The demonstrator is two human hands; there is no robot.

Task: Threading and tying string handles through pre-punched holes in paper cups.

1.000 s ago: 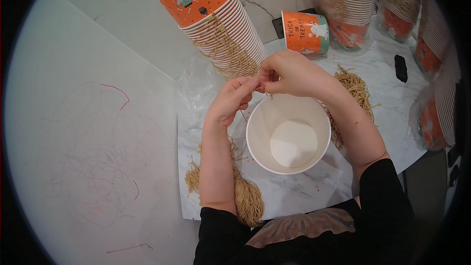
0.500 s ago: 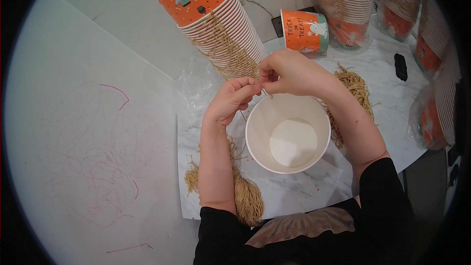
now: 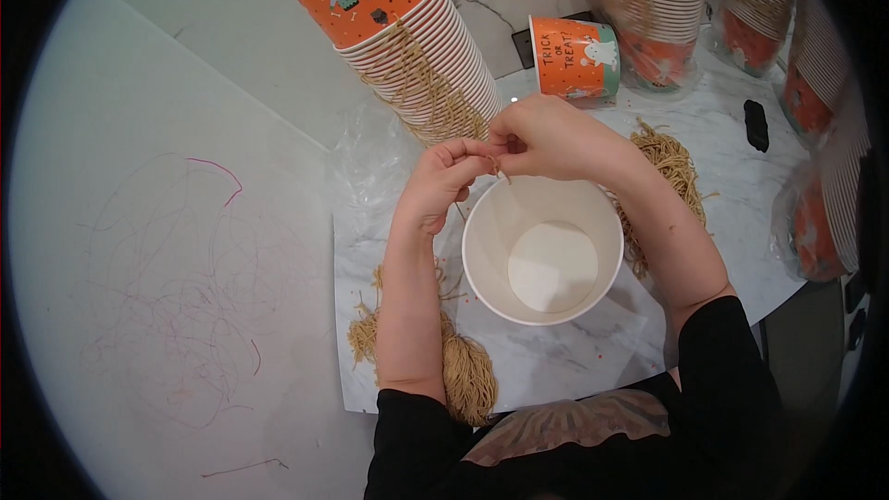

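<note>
My left hand point(image 3: 437, 183) and my right hand point(image 3: 548, 136) meet just beyond the far rim of a white paper bucket point(image 3: 482, 289) with its open top toward me. Both hands are closed in a pinch on a thin tan cord point(image 3: 503, 170), whose short end pokes out between the fingertips. Most of the cord's run is hidden by my fingers. Beyond my hands lies a tall stack of nested orange-and-green paper buckets point(image 3: 468, 37), with tan cords draped along its side.
Tan cord bundles lie by my left forearm point(image 3: 469, 372) and right forearm point(image 3: 674, 165). An orange bucket point(image 3: 574, 57) rests on its side at the back. Bagged bucket stacks point(image 3: 662, 0) line the right. A black object point(image 3: 756, 126) lies nearby; clear plastic point(image 3: 370, 162) is crumpled at left.
My hands have shifted slightly, with the left fingers pressing closer to the right ones. The cord end shows a little more below the fingertips. The bucket stays in place.
</note>
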